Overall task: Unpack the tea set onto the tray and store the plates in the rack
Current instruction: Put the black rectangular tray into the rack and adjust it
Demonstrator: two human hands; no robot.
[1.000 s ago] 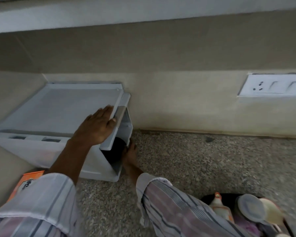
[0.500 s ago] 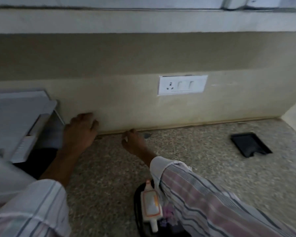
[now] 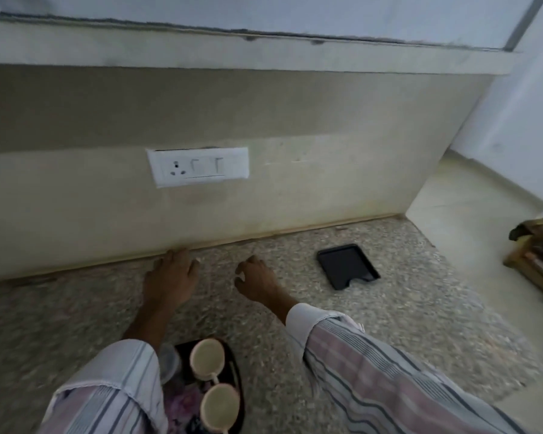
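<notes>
**Both hands empty, cups waiting near us**

Our left hand (image 3: 170, 277) spreads flat and our right hand (image 3: 256, 281) curls loosely, neither holding anything, over the counter (image 3: 405, 324). Two cream cups (image 3: 207, 358) sit mouth-up in the dark container (image 3: 235, 371) near us. They look light but breakable; we'd take each by its handle. One black tray (image 3: 347, 266) lies well apart, to the right.

No readable text, label, brand or number appears anywhere on the speckled granite counter (image 3: 389, 324) or the beige wall; the white plastic switch-and-socket plate (image 3: 198, 166) carries no legible marking (motion blur softens much).
</notes>
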